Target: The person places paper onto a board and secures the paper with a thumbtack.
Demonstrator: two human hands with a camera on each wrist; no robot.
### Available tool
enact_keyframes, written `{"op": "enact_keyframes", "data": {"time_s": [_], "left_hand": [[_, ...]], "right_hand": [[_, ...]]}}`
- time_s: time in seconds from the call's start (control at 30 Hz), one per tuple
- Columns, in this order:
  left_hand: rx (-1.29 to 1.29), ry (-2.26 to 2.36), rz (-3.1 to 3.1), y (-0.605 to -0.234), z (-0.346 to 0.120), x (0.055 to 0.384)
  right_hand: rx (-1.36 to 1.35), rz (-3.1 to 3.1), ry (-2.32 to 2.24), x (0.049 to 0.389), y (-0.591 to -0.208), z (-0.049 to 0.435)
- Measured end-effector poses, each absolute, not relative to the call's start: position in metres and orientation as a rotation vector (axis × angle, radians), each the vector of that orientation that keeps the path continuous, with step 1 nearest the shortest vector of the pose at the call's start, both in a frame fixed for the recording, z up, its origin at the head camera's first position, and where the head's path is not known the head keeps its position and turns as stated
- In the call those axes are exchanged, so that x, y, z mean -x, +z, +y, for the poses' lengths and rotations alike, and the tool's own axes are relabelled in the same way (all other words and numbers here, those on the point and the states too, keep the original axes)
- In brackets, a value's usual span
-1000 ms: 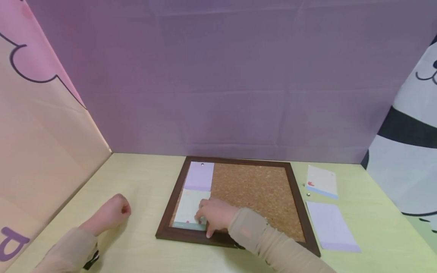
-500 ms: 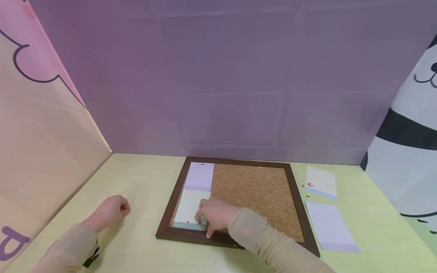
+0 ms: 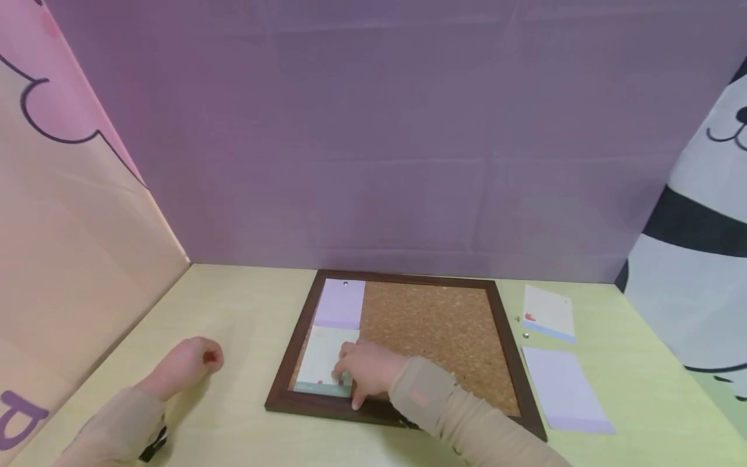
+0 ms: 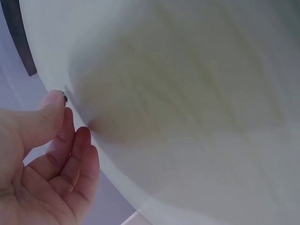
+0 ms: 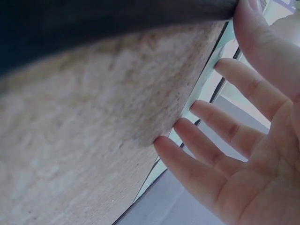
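My left hand [image 3: 189,364] hovers over or rests on the table left of the corkboard; I cannot tell which. In the left wrist view its thumb and forefinger pinch a small shiny thumbtack [image 4: 64,97], point outward. My right hand [image 3: 373,368] rests at the lower left of the corkboard [image 3: 432,337]. Its spread, bent fingers [image 5: 206,110] touch a white notepaper with a green lower band [image 3: 323,357], and its thumb is on the dark wooden frame. Above that sheet lies a lilac notepaper [image 3: 340,303], with a tack [image 3: 345,283] at its top.
Right of the board lie a white notepaper with a blue band [image 3: 548,312] and another lilac notepaper [image 3: 567,389]. A loose thumbtack [image 3: 526,336] sits between them and the frame, with another small tack [image 3: 518,318] just above. A purple backdrop [image 3: 403,136] stands behind the table.
Almost nothing differs. Both hands keep their places, and the view has shifted very slightly.
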State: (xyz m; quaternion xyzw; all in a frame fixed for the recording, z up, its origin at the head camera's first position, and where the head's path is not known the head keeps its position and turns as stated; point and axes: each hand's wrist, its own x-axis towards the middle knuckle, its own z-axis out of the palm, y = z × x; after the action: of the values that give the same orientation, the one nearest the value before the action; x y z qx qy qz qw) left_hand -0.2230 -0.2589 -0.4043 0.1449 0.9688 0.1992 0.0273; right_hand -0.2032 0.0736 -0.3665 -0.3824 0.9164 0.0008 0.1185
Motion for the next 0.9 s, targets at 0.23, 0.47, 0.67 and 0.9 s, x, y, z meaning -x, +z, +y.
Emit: {"op": "enact_keyframes", "data": {"time_s": [0.23, 0.47, 0.67, 0.9], "left_hand": [[-0.414, 0.622, 2.996, -0.4025, -0.2591, 0.2233], [-0.385, 0.618, 2.993, -0.3982, -0.2564, 0.2226], [-0.351, 0.631, 2.990, -0.3986, -0.2560, 0.2236], [-0.354, 0.628, 2.998, -0.3996, -0.2561, 0.2259]], "right_hand": [[1.119, 2.673, -0.009, 0.2025, -0.3647, 0.0741], [1.113, 2.676, -0.013, 0.2022, -0.3652, 0.0741], [1.100, 2.675, -0.013, 0.2019, -0.3648, 0.0739], [1.091, 2.673, -0.016, 0.2013, -0.3636, 0.0736]]}}
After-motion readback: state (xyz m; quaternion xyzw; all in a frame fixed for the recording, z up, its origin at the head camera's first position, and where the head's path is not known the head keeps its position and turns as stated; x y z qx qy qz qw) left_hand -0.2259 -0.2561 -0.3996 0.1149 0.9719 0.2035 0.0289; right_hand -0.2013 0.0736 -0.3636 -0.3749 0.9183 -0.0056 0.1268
